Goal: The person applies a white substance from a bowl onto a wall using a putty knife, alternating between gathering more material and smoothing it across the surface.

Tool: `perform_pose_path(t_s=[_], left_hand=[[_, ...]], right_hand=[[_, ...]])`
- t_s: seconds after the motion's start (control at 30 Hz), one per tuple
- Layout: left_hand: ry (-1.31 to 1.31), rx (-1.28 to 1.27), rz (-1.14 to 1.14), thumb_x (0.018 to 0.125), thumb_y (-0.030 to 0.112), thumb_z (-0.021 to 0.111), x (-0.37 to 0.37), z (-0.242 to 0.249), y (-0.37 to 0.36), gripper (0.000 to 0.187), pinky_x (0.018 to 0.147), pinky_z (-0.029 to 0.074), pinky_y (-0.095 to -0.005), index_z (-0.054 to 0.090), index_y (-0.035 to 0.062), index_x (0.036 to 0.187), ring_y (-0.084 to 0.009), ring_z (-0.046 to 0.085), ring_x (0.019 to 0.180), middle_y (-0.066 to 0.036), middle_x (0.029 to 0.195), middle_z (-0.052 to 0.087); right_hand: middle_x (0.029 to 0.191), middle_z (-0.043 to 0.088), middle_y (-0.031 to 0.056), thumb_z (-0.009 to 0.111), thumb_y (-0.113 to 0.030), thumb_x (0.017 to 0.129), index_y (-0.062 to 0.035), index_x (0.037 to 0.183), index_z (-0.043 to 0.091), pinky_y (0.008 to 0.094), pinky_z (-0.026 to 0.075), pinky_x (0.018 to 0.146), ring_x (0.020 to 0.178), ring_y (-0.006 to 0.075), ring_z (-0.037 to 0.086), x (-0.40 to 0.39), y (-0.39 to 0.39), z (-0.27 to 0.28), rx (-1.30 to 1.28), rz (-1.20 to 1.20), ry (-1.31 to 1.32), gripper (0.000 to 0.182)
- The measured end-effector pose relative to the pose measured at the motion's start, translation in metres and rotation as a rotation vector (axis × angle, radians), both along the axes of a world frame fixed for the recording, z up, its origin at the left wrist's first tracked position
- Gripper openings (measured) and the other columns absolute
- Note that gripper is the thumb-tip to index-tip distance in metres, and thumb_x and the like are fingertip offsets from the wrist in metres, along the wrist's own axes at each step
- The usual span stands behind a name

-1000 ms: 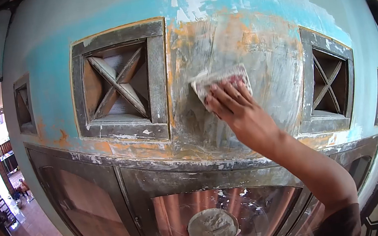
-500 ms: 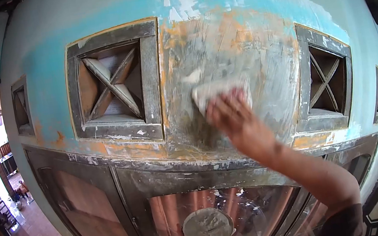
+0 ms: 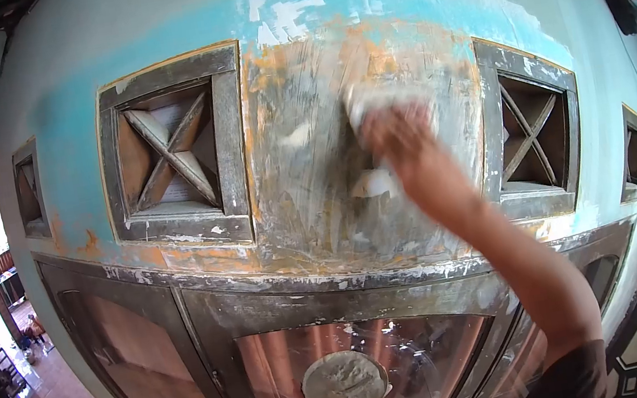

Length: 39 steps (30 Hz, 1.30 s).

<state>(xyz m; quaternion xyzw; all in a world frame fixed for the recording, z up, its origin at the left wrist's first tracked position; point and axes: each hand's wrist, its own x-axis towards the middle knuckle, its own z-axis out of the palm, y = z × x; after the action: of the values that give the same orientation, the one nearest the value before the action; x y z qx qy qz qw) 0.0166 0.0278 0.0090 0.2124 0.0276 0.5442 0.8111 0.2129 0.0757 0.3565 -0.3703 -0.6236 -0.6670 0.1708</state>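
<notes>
The right hand [image 3: 400,132] pressed a pale sanding sheet [image 3: 373,97] flat against the scraped wall panel [image 3: 315,174] between the two cross-braced vents [image 3: 171,151], fingers closed over the sheet's lower edge; motion blur hid the exact finger placement. The left hand was out of view. For this step, even palm pressure and overlapping strokes were advisable, with the sheet kept flat and clear of the right vent frame [image 3: 490,122].
</notes>
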Motion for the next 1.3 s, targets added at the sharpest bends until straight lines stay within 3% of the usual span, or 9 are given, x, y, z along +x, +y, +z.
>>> perform_pose_path(t_s=[0.17,0.3,0.37,0.53,0.67,0.83,1.1,1.17,1.3], left_hand=[[0.038,0.046,0.063,0.089,0.08,0.03,0.009,-0.007,0.004,0.092,0.11,0.038,-0.0661,0.049,0.0121,0.148,-0.0431,0.046,0.137,-0.014,0.15,0.05],[0.014,0.032,0.004,0.09,0.079,0.03,0.01,-0.008,0.0,0.09,0.109,0.039,-0.0654,0.05,0.0125,0.147,-0.0429,0.047,0.137,-0.014,0.149,0.051],[-0.497,-0.045,-0.302,0.089,0.08,0.031,0.012,-0.015,0.003,0.09,0.109,0.039,-0.0652,0.051,0.0127,0.146,-0.0426,0.048,0.136,-0.013,0.149,0.051],[-0.084,-0.017,-0.025,0.088,0.08,0.033,0.026,-0.015,0.004,0.09,0.109,0.039,-0.0655,0.051,0.0132,0.146,-0.0422,0.049,0.135,-0.013,0.148,0.052],[0.037,0.002,0.029,0.089,0.079,0.033,0.028,-0.024,0.005,0.09,0.109,0.039,-0.0658,0.05,0.0119,0.146,-0.042,0.049,0.135,-0.014,0.148,0.052],[0.103,0.323,0.186,0.1,0.059,0.035,0.034,-0.019,-0.001,0.07,0.114,0.04,-0.0553,0.044,0.0095,0.147,-0.0349,0.052,0.134,-0.014,0.146,0.052],[0.086,0.205,0.161,0.102,0.043,0.047,0.045,-0.04,0.01,0.058,0.112,0.043,-0.0518,0.039,0.0072,0.147,-0.0314,0.053,0.132,-0.015,0.143,0.052],[0.172,0.133,0.214,0.09,0.078,0.031,0.05,-0.06,0.02,0.09,0.111,0.039,-0.0627,0.051,0.0092,0.145,-0.042,0.051,0.133,-0.015,0.146,0.053],[0.101,0.087,0.133,0.091,0.077,0.032,0.047,-0.027,0.003,0.09,0.111,0.038,-0.0637,0.05,0.0088,0.146,-0.0429,0.05,0.134,-0.016,0.147,0.053]], right_hand=[[0.14,0.057,0.0206,0.06,-0.012,0.091,0.0046,0.134,0.059,0.0538,0.043,0.114,0.135,0.0359,0.053,-0.021,-0.049,-0.143,-0.386,0.204,-0.108,0.046],[0.141,0.058,0.0188,0.058,-0.008,0.092,0.0016,0.14,0.053,0.0542,0.041,0.115,0.137,0.0334,0.052,-0.017,-0.051,-0.078,-0.229,0.216,0.037,0.05],[0.148,0.054,0.0164,0.048,0.005,0.093,-0.0007,0.144,0.05,0.0536,0.033,0.12,0.14,0.0331,0.049,-0.002,-0.055,0.009,-0.001,0.133,0.043,0.052],[0.152,0.049,0.0175,0.05,0.009,0.089,-0.0002,0.146,0.046,0.0505,0.034,0.12,0.143,0.0354,0.043,0.049,-0.026,0.082,0.13,0.126,0.272,0.058],[0.153,0.044,0.0192,0.058,0.0,0.09,0.0012,0.149,0.039,0.0527,0.03,0.123,0.143,0.0374,0.043,0.031,-0.022,-0.03,-0.092,-0.11,0.005,0.061],[0.146,0.052,0.0196,0.06,-0.007,0.09,0.002,0.149,0.041,0.0537,0.04,0.117,0.136,0.038,0.051,0.014,-0.066,-0.141,-0.391,0.129,-0.072,0.062],[0.152,0.049,0.0186,0.047,0.013,0.088,0.001,0.146,0.045,0.051,0.035,0.119,0.141,0.0353,0.047,0.06,-0.043,0.083,0.133,0.249,0.2,0.06],[0.153,0.047,0.0201,0.048,0.013,0.087,0.001,0.146,0.045,0.0512,0.036,0.119,0.142,0.0362,0.046,0.074,-0.029,0.09,0.104,0.207,0.27,0.06],[0.156,0.04,0.019,0.052,0.005,0.09,0.0018,0.15,0.04,0.0509,0.034,0.121,0.143,0.0392,0.041,0.065,-0.013,0.005,0.053,-0.024,0.088,0.062]])
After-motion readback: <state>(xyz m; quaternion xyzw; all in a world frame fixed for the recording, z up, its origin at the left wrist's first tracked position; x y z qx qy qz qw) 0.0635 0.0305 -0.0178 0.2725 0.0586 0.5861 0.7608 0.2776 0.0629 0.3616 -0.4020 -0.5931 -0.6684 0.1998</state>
